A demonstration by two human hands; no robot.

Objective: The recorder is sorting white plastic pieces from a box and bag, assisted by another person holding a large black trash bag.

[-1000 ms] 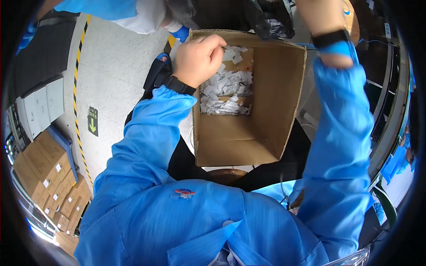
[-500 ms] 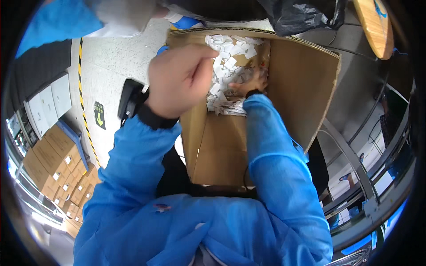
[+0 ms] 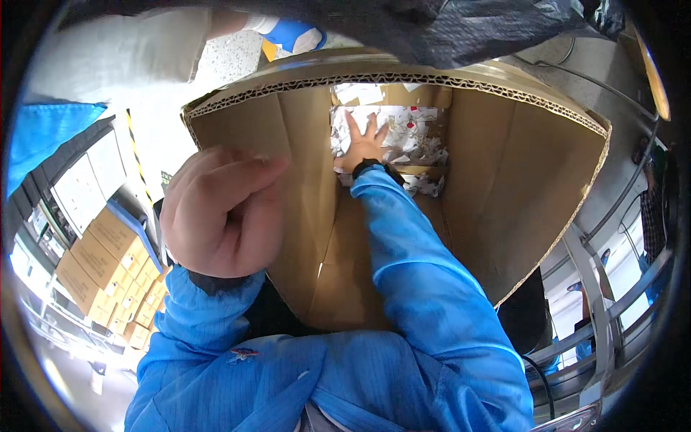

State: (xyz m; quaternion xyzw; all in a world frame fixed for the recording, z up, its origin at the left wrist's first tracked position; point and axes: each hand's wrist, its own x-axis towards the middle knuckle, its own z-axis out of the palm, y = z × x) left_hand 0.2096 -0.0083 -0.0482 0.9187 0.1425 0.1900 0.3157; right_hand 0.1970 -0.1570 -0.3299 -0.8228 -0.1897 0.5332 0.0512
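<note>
1. Our right hand (image 3: 364, 147), fingers apart, reaches deep, likely because the paper scraps (image 3: 425, 153) lie at the bottom of the cardboard box (image 3: 518, 180)
2. Our left hand (image 3: 222, 214) curls near it; we cannot tell if gripping

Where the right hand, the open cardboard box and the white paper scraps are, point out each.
Right hand (image 3: 362, 149): head view, back of the hand.
Open cardboard box (image 3: 518, 173): head view, inner right wall.
White paper scraps (image 3: 403, 147): head view, middle of the pile.
</note>
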